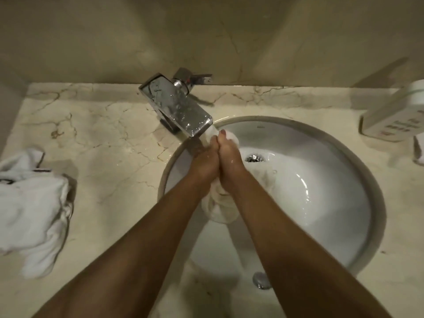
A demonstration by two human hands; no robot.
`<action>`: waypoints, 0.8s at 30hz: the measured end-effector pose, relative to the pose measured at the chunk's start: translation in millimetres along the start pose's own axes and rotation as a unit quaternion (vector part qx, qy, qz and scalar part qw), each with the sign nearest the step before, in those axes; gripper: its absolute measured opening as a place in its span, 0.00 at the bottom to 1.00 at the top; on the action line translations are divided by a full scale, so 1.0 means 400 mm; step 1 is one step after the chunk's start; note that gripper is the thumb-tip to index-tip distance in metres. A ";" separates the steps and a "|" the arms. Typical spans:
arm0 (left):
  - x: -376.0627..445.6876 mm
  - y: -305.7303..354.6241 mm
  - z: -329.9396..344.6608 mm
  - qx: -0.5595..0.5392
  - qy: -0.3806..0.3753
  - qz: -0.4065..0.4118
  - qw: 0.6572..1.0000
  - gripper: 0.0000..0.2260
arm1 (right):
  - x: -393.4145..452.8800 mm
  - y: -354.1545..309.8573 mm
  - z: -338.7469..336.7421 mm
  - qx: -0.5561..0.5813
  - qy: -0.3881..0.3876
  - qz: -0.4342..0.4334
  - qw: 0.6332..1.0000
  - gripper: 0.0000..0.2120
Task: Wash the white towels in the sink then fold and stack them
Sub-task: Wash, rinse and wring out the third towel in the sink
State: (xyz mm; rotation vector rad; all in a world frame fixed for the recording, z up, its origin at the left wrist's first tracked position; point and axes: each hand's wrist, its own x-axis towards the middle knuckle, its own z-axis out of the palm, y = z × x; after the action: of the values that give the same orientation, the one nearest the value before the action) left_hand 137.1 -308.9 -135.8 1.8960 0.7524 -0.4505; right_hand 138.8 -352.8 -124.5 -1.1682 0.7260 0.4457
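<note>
Both my hands are pressed together over the round white sink [358,171], just below the chrome tap spout [181,111]. My left hand [205,161] and my right hand [230,160] grip a wet white towel [219,207] between them. A bunched part of the towel hangs below my wrists into the basin, and a small part shows above my fingertips under the spout. More crumpled white towels [32,207] lie on the marble counter at the far left.
The sink drain [254,158] sits just right of my hands, with water pooled in the basin. A white bottle [394,118] lies on the counter at the right edge. The marble counter [110,138] runs between the towel pile and the sink. A chrome stopper knob [261,280] is at the sink's near rim.
</note>
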 end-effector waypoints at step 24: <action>-0.016 -0.012 -0.045 -0.195 -0.044 -0.016 0.980 0.19 | -0.013 0.032 0.008 -0.172 0.015 -0.081 0.982 0.16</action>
State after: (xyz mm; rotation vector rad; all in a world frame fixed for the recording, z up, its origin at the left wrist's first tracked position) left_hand 128.7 -292.9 -127.5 1.4906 0.7515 -0.3733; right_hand 127.9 -345.2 -128.7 -1.5503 0.5870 0.4268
